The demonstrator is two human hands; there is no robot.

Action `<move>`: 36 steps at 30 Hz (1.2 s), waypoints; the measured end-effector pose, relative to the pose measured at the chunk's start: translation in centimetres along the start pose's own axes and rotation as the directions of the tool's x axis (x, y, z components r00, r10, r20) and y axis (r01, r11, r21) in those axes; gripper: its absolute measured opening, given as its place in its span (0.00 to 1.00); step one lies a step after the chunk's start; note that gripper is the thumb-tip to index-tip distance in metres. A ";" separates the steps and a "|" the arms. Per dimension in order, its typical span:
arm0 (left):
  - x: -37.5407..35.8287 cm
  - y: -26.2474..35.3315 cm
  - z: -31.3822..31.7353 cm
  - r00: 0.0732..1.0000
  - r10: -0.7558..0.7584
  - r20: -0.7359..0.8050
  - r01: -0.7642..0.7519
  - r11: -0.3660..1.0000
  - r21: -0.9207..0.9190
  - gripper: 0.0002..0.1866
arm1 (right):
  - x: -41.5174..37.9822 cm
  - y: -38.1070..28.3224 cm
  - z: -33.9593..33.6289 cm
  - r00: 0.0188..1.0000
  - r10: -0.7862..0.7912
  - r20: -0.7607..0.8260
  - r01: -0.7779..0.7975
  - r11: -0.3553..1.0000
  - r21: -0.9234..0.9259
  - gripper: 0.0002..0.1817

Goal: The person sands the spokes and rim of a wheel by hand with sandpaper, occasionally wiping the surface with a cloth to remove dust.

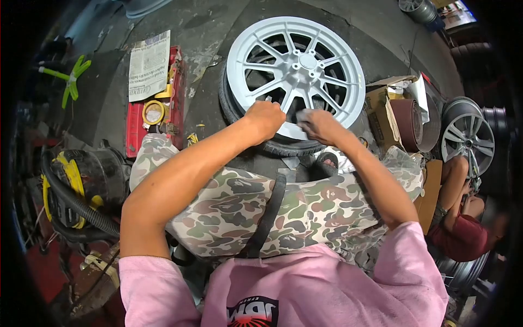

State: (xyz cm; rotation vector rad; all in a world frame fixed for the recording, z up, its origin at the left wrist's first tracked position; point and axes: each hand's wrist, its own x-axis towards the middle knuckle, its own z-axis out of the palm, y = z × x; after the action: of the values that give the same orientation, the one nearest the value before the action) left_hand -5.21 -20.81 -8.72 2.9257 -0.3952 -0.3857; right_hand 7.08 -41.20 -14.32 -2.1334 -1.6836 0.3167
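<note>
A pale grey-white multi-spoke wheel rim (306, 76) lies face up on a black tyre (231, 109) in front of me. My left hand (265, 120) is closed at the near left part of the rim, by a spoke. What its fingers hold, if anything, is hidden. My right hand (322, 126) is closed round a small grey pad (308, 119), slightly blurred, over the near edge of the rim. Both hands are close together on the side nearest my lap.
Left of the wheel, a red tray (134, 128) holds yellow tape (153, 112) and a newspaper (149, 66). A vacuum (98, 174) stands at left. On the right are a cardboard box (380, 114), a brown abrasive roll (404, 122), another wheel (468, 139) and a seated person (463, 234).
</note>
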 end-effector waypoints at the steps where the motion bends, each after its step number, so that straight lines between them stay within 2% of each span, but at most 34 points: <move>1: -0.1 -0.1 0.2 1.000 0.009 -0.020 -0.010 1.000 -0.013 0.09 | -0.4 -0.1 -1.0 1.000 -0.002 0.003 0.002 1.000 0.002 0.10; 3: -0.3 -0.3 0.3 0.999 0.020 -0.042 -0.021 1.000 -0.021 0.09 | -0.9 -0.1 -2.9 0.956 0.194 0.220 -0.176 0.979 -0.100 0.10; 6: -0.3 -0.2 0.0 0.998 0.016 -0.066 -0.013 0.999 0.047 0.12 | 1.7 -1.6 -1.3 0.952 0.185 0.245 -0.173 0.982 -0.069 0.13; 8: -0.2 -0.4 -0.7 0.999 -0.021 0.029 0.020 0.999 0.049 0.17 | 3.4 -2.1 0.8 0.990 0.103 0.096 -0.118 0.978 0.174 0.14; 9: -0.2 -0.6 -1.1 0.999 -0.022 0.030 0.020 0.998 0.051 0.17 | 3.9 -2.6 0.3 0.970 0.169 0.177 -0.198 0.966 0.164 0.14; 10: -0.1 -0.6 -1.4 0.998 -0.041 0.055 0.037 0.998 0.060 0.18 | 3.8 -3.1 -0.6 0.969 0.168 0.179 -0.199 0.966 0.166 0.14; 12: 0.1 -1.0 -1.4 0.995 -0.065 0.078 0.061 0.997 0.053 0.20 | 2.7 -3.6 -2.3 0.953 0.267 0.145 -0.303 0.860 0.411 0.11; 13: 0.1 -1.2 -1.4 0.994 -0.061 0.086 0.059 0.998 0.033 0.21 | 2.0 -3.3 -1.8 0.959 0.273 0.082 -0.283 0.876 0.390 0.11; 14: 0.3 -1.3 -1.4 0.994 -0.050 0.094 0.049 0.999 0.017 0.21 | 1.5 -3.5 -1.1 0.957 0.276 0.082 -0.286 0.876 0.387 0.11; 16: 0.6 -1.1 -2.1 0.991 -0.044 0.128 0.044 0.999 0.001 0.21 | 1.5 -4.6 -0.3 0.986 0.144 -0.089 -0.123 0.971 0.206 0.09; 18: 0.6 -1.2 -2.3 0.984 -0.052 0.172 0.056 0.998 -0.019 0.21 | 1.6 -5.2 -0.1 0.989 0.119 -0.082 -0.102 0.977 0.188 0.08; 20: 0.7 -1.1 -1.6 0.989 -0.045 0.142 0.043 0.999 0.018 0.21 | 1.1 -5.0 -0.3 0.996 0.000 -0.085 0.010 0.994 0.113 0.10; 21: 0.6 -1.2 -1.6 0.991 -0.039 0.124 0.040 0.999 -0.004 0.19 | 1.0 -4.8 -0.5 1.000 0.011 -0.016 -0.009 0.997 0.080 0.12; 22: 0.6 -1.1 -1.7 0.992 -0.039 0.121 0.040 0.999 -0.004 0.19 | 1.0 -4.8 -0.5 1.000 0.010 -0.015 -0.009 0.997 0.077 0.12; 24: 0.4 -1.2 -1.8 0.990 -0.047 0.130 0.052 0.998 -0.031 0.19 | 1.2 -5.2 -0.3 0.996 -0.026 -0.082 0.028 0.999 0.030 0.12; 30: 0.7 -1.5 -1.2 0.991 -0.049 0.128 0.056 0.997 -0.051 0.18 | 0.8 -5.1 0.0 0.995 -0.041 -0.088 0.049 0.995 0.089 0.12; 32: 0.6 -1.4 -1.4 0.993 -0.046 0.109 0.050 0.998 -0.041 0.18 | 1.3 -4.8 0.0 0.998 -0.025 -0.050 0.031 0.993 0.111 0.11; 34: 0.4 -1.4 -1.0 0.995 -0.042 0.092 0.046 0.998 -0.040 0.18 | 1.8 -5.4 -0.3 0.995 0.099 0.005 -0.099 0.984 0.147 0.09; 36: 0.4 -1.4 -0.9 0.998 -0.020 0.062 0.023 0.999 -0.040 0.18 | 1.9 -5.8 0.2 0.994 0.107 -0.013 -0.103 0.979 0.175 0.09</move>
State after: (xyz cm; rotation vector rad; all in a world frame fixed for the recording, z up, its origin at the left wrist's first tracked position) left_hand -4.27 -19.49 -8.23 2.8864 -0.3605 -0.4827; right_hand 2.39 -38.20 -11.75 -2.0914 -1.4759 0.4522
